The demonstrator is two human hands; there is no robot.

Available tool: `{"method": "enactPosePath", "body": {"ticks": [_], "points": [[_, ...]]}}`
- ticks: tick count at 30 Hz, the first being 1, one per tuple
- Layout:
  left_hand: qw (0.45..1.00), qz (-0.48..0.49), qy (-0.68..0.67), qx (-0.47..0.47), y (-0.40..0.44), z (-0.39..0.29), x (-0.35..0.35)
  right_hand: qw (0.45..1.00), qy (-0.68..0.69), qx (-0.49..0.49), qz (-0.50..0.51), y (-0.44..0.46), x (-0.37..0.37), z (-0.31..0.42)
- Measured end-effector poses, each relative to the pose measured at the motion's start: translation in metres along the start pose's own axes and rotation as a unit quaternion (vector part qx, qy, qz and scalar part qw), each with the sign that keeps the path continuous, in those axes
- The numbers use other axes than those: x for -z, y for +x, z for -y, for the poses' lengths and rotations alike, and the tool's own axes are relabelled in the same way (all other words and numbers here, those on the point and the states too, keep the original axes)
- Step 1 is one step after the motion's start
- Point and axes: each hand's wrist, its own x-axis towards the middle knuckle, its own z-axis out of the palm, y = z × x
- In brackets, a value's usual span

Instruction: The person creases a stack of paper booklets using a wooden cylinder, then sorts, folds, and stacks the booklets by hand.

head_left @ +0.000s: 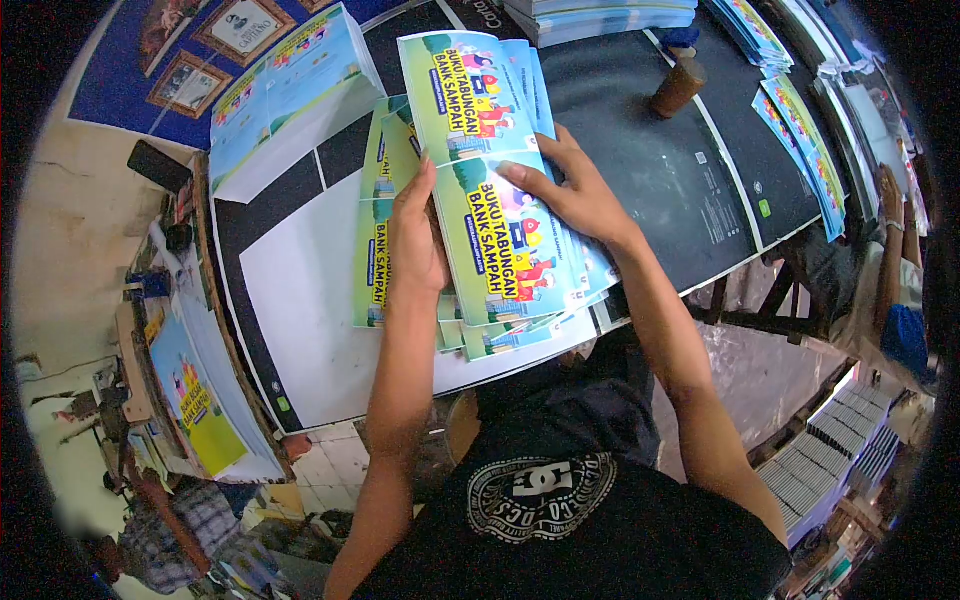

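Both hands are on a stack of printed sheets (pixel 490 215), each with two colourful covers reading "BUKU TABUNGAN BANK SAMPAH". My left hand (pixel 418 235) holds the stack's left edge, its thumb pointing up along the side. From the right, my right hand (pixel 580 195) grips the stack, thumb lying on the top sheet and the other fingers partly hidden at the edge. Beneath and left of it, more of the same sheets (pixel 375 260) lie fanned out on a white board (pixel 300 300). The sheets under the held stack stick out unevenly at its lower edge.
A larger pile of printed sheets (pixel 290 95) stands at the back left. A brown cylinder (pixel 678 88) rests on the black tabletop (pixel 640 150). More prints (pixel 808 150) lie to the right. Another person's hand (pixel 890 195) shows at far right. Bundled booklets (pixel 830 440) are stacked lower right.
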Motion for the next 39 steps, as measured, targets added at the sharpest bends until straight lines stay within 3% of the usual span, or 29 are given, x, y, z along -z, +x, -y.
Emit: {"method": "enactPosePath", "body": {"ticks": [4, 8, 10, 12, 13, 16, 20, 23, 27, 28, 30, 34, 39], "points": [[1.0, 0.0, 0.005, 0.004, 0.002, 0.0, 0.005, 0.999, -0.04, -0.001, 0.021, -0.001, 0.002, -0.002], [0.988, -0.045, 0.147, -0.009, -0.002, -0.013, 0.007, 0.999, -0.011, -0.027, 0.029, -0.001, 0.004, 0.001], [0.994, -0.059, 0.084, -0.031, 0.0, -0.023, 0.019, 0.999, 0.032, -0.032, 0.008, -0.001, 0.001, -0.001], [0.993, -0.039, 0.046, -0.097, -0.002, -0.044, 0.026, 0.996, 0.06, 0.049, -0.051, 0.002, -0.008, -0.008], [0.982, -0.076, 0.12, -0.127, -0.009, -0.057, 0.025, 0.996, 0.039, 0.063, -0.048, 0.002, -0.006, -0.008], [0.984, -0.062, 0.068, -0.15, -0.022, -0.078, 0.032, 0.994, -0.091, 0.05, 0.032, -0.001, 0.001, -0.001], [0.987, -0.068, 0.06, -0.13, -0.02, -0.077, 0.037, 0.967, -0.207, 0.146, 0.023, -0.001, -0.002, -0.014], [0.984, -0.066, 0.128, -0.101, -0.01, -0.045, 0.015, 0.968, -0.212, 0.134, 0.028, 0.001, 0.0, -0.016], [0.979, -0.065, 0.177, -0.077, 0.003, 0.006, 0.007, 0.998, 0.045, -0.021, -0.024, 0.003, -0.001, -0.023], [0.976, -0.061, 0.189, -0.086, 0.005, 0.011, 0.007, 1.0, 0.012, -0.006, -0.014, 0.003, -0.001, -0.019], [0.985, -0.038, 0.158, -0.062, 0.001, 0.009, 0.002, 0.998, -0.055, 0.021, 0.002, 0.0, 0.002, -0.012], [0.997, -0.017, 0.074, -0.006, -0.002, 0.003, -0.001, 0.998, -0.024, -0.049, 0.035, 0.001, 0.006, -0.001], [0.999, 0.009, -0.008, 0.044, 0.0, 0.0, 0.004, 1.0, 0.007, 0.003, 0.003, 0.002, 0.001, -0.014]]}}
